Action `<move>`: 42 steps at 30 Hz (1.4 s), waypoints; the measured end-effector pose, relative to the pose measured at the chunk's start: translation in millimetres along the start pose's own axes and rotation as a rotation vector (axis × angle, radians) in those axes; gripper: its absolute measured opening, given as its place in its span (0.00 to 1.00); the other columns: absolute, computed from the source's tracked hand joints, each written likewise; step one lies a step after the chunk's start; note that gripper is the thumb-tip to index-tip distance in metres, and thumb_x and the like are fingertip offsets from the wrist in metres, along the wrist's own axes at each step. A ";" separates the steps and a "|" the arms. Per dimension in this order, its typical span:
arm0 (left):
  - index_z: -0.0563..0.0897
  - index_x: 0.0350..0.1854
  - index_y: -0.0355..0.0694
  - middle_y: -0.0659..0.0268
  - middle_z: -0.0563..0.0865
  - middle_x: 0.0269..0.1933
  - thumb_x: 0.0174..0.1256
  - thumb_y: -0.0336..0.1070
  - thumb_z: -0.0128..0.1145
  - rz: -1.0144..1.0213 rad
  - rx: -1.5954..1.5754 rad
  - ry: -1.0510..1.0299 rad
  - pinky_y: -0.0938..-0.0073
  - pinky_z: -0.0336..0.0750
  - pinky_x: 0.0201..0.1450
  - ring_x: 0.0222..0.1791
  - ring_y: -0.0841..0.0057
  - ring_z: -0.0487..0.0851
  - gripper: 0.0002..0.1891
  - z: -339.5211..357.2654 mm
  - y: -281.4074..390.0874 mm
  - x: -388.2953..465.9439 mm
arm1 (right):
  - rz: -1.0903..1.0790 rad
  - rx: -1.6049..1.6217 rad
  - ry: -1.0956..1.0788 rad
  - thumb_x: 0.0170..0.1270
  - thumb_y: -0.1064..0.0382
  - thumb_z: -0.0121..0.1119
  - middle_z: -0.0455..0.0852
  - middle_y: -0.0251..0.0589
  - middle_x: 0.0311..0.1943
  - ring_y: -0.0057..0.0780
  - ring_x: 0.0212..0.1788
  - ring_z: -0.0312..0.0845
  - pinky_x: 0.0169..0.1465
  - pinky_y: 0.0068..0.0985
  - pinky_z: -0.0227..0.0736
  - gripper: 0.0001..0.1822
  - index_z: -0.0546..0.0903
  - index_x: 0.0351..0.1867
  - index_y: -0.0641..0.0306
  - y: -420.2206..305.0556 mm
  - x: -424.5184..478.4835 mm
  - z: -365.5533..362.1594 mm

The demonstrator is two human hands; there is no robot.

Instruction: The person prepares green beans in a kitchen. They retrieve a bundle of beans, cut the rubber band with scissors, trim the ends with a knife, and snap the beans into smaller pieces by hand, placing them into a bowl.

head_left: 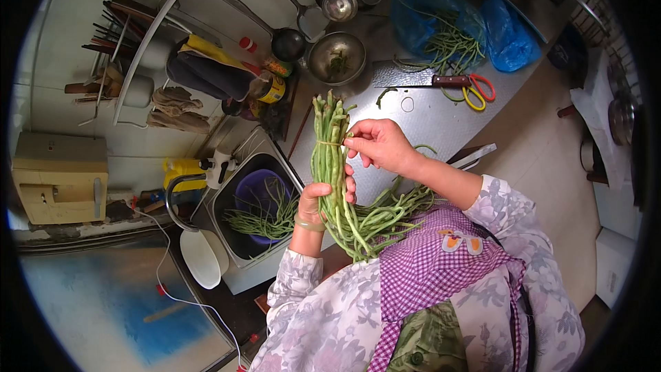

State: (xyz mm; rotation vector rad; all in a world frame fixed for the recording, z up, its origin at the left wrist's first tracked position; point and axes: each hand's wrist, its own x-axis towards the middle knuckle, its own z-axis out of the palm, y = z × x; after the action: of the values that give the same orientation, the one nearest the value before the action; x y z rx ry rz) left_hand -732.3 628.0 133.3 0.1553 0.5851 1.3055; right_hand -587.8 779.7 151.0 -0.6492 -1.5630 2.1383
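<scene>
A thick bundle of long green beans stands roughly upright before me, bound near its stem ends by a thin tan band. Around the lower part of the bundle my left hand is closed, with a bangle on that wrist. The thumb and fingers of my right hand pinch at the band's right side; whether they grip the band or a bean, I cannot tell. The loose bean ends hang down and right against the checked apron.
Beyond the bundle, a cleaver and scissors lie on the metal counter, near a steel bowl. More beans spill from a blue plastic bag. At left, a sink holds a purple basin with beans.
</scene>
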 end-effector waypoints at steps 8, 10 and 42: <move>0.69 0.59 0.29 0.56 0.82 0.37 0.53 0.31 0.61 -0.041 0.432 0.195 0.73 0.81 0.41 0.33 0.70 0.84 0.29 49.7 31.0 -19.3 | 0.102 0.297 0.013 0.68 0.62 0.59 0.83 0.33 0.28 0.13 0.22 0.74 0.22 0.13 0.68 0.09 0.81 0.42 0.65 6.5 -2.5 5.3; 0.71 0.57 0.29 0.56 0.82 0.39 0.49 0.30 0.64 -0.025 0.618 0.252 0.73 0.81 0.39 0.33 0.70 0.84 0.30 84.1 45.4 -29.7 | 0.100 0.367 0.020 0.68 0.62 0.58 0.83 0.33 0.28 0.14 0.22 0.74 0.23 0.13 0.68 0.09 0.80 0.42 0.65 -0.8 -5.7 15.6; 0.75 0.47 0.34 0.57 0.78 0.42 0.56 0.52 0.64 0.244 2.316 0.600 0.61 0.69 0.50 0.45 0.61 0.76 0.27 -47.1 -105.9 139.4 | -0.131 -1.674 0.123 0.54 0.58 0.61 0.85 0.47 0.27 0.41 0.29 0.83 0.35 0.36 0.77 0.16 0.75 0.36 0.69 9.7 30.4 -241.4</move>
State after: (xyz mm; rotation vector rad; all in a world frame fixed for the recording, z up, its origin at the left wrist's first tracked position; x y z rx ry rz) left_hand -644.4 719.5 3.9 1.7487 2.3873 0.1855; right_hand -470.9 979.1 74.5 -0.9720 -2.8962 0.2168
